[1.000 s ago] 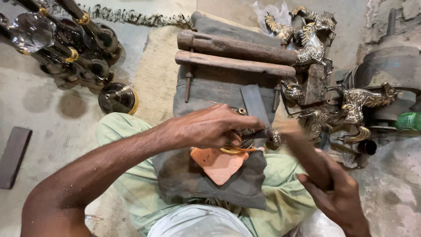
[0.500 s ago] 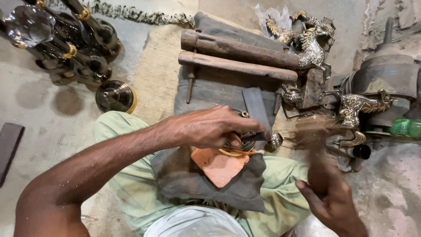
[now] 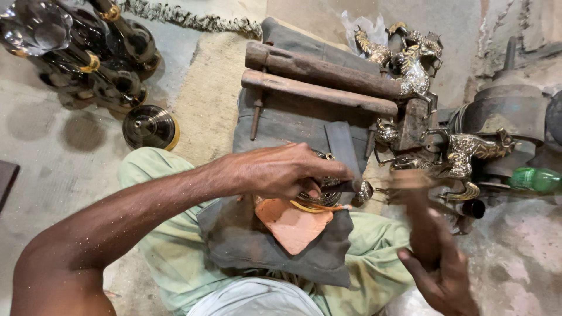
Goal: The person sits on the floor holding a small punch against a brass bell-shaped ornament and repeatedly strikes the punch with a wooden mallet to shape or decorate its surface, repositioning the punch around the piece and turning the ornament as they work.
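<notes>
My left hand point(image 3: 287, 171) reaches across my lap and presses a thin metal punch against a round engraved brass piece point(image 3: 319, 196). That brass piece rests on an orange pad point(image 3: 291, 223) over a dark grey cloth point(image 3: 257, 246) on my legs. At the lower right, my right hand point(image 3: 439, 269) grips a wooden-handled hammer point(image 3: 410, 199). The hammer is blurred with motion, its head close to the punch's end.
Two long wooden bars point(image 3: 319, 82) lie on a grey cloth ahead. Silvery brass animal figures point(image 3: 462, 155) crowd the right, beside a green bottle point(image 3: 535, 178). Dark brass lamp stands point(image 3: 96, 64) and a round brass base point(image 3: 149, 126) sit at the left on the concrete floor.
My right hand has kept swinging the hammer up and down beside the brass piece. My left hand has stayed on the punch and the piece.
</notes>
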